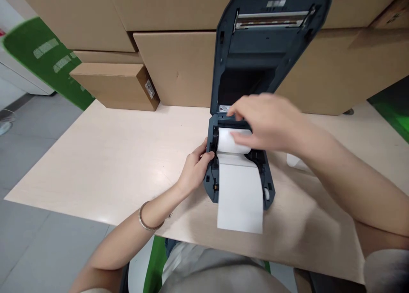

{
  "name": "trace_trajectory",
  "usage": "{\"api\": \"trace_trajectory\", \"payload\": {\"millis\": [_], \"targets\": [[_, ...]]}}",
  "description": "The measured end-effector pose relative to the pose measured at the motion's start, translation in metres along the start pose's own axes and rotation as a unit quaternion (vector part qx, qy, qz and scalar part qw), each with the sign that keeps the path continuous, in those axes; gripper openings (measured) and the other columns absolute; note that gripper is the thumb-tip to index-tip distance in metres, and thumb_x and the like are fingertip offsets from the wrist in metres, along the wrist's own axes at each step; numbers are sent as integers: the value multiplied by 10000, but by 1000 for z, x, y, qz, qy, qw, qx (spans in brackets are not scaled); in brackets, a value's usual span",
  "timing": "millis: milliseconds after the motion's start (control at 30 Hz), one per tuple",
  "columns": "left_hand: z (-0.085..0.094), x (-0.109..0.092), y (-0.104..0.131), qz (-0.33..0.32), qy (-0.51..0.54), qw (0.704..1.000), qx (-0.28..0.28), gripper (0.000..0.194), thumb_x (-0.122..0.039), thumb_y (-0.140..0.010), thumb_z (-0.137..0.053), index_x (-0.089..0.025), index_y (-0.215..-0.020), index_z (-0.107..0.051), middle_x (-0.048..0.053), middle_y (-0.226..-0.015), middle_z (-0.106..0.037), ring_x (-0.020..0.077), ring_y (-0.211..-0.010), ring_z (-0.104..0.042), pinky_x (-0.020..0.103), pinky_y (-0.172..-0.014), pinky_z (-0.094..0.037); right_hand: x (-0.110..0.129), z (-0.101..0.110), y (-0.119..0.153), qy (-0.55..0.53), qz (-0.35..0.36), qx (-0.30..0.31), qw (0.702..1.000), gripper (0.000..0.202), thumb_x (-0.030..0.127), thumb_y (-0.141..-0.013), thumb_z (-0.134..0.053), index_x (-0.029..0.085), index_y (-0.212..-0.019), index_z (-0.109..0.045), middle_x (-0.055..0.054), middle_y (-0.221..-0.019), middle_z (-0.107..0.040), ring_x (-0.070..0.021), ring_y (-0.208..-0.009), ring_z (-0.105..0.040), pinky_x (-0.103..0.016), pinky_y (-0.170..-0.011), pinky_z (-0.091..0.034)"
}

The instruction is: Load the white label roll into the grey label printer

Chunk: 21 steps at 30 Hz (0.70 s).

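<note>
A dark blue-grey label printer (269, 191) stands on the table with its lid (255, 46) raised. Inside lies a roll of white labels (228, 140), and its strip (240, 199) runs out over the front edge toward me. My left hand (195, 167) grips the printer's left side wall, thumb on the rim. Above the roll is my right hand (263, 120), slightly blurred, thumb and fingers apart with nothing between them; the thumb overlaps the roll, and whether it touches cannot be told.
Large cardboard boxes (179, 67) line the back of the pale table (128, 156). A smaller box (111, 86) stands at the back left. Part of a white object (295, 162) shows behind my right forearm.
</note>
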<state>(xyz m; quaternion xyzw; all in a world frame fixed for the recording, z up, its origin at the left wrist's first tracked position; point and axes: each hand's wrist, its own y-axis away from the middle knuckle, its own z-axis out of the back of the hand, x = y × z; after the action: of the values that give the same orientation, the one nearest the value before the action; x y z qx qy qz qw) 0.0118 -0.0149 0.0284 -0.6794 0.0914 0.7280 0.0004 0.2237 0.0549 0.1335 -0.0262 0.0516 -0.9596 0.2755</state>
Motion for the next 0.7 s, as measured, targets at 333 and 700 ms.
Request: {"api": "trace_trajectory", "payload": {"millis": [333,700], "targets": [[1,3,-1,-5,5,1000,7,561,-359,-921,-585,-166,-1430,-720,46,-1130,-813,273,-1014,-672,349,-860,-521,-5,-34,9,-36,57,60,996,531,323,-680,-774,211,-1194,-698,-117,-1167,-808,-367,-1069,-740,-474,-999,-480],[0,6,-1,-19,36,999,5,620,-358,-922,-605,-149,-1499,-692,81,-1236,-808,281,-1105,-687,392,-1010,-521,-104,9,65,-53,-173,8,983,676,478,-843,-820,183,-1427,-651,-165,-1353,-738,-286,-1136,-702,-391,-832,-460]]}}
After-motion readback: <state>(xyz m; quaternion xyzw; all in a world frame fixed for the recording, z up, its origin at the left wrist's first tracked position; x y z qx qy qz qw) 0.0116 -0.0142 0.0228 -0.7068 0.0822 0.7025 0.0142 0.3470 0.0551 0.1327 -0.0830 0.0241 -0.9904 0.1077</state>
